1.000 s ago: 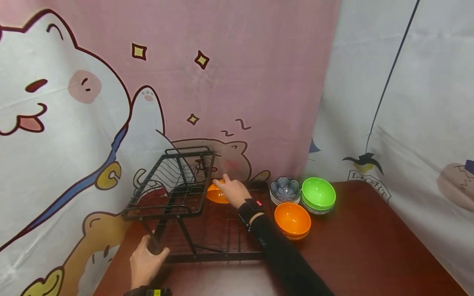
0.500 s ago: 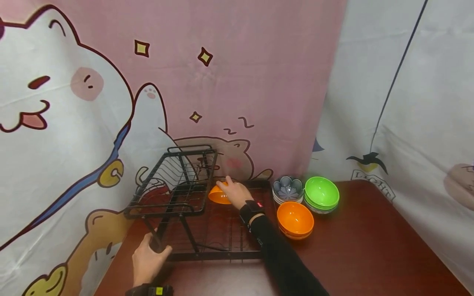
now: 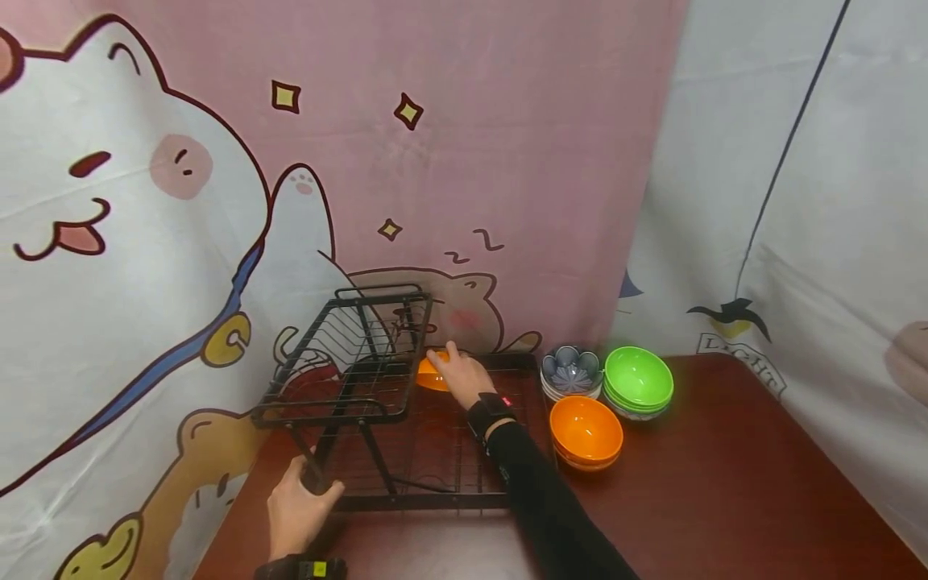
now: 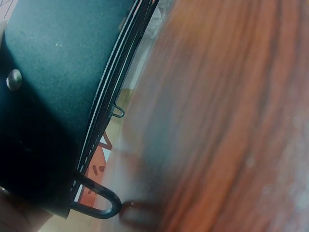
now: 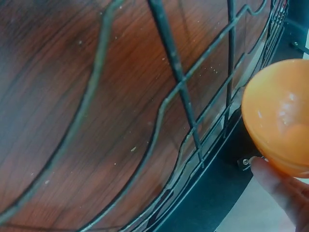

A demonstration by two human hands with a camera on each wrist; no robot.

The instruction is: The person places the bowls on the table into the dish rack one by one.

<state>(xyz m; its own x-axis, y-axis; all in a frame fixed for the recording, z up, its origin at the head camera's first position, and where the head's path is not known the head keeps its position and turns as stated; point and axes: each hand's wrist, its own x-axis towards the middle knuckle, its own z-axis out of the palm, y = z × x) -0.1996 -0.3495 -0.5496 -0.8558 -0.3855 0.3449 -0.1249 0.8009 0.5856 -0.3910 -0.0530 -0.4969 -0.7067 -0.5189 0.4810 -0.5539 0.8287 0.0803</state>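
A black two-tier wire dish rack (image 3: 384, 503) stands on the table, its smaller raised tier at the left. My left hand (image 3: 299, 507) grips the rack's front left corner; in the left wrist view the rack's black side panel (image 4: 63, 72) fills the left. Over the lower tier, toward the back, my right hand (image 3: 466, 377) holds an orange bowl (image 3: 432, 374) tilted by its rim. The upper tier's right edge partly covers that bowl. In the right wrist view the bowl (image 5: 280, 116) is beside the rack's black frame, with a finger (image 5: 275, 186) against it.
Right of the rack stand stacked orange bowls (image 3: 586, 431), grey flower-shaped bowls (image 3: 571, 372) and green bowls (image 3: 638, 379). The brown table (image 3: 725, 483) extends to the right. A printed cloth (image 3: 544, 161) hangs behind and along the sides.
The orange bowl in my right hand has shifted slightly left relative to the rack, behind the upper tier's edge. The left hand keeps its hold. The head view has turned slightly left.
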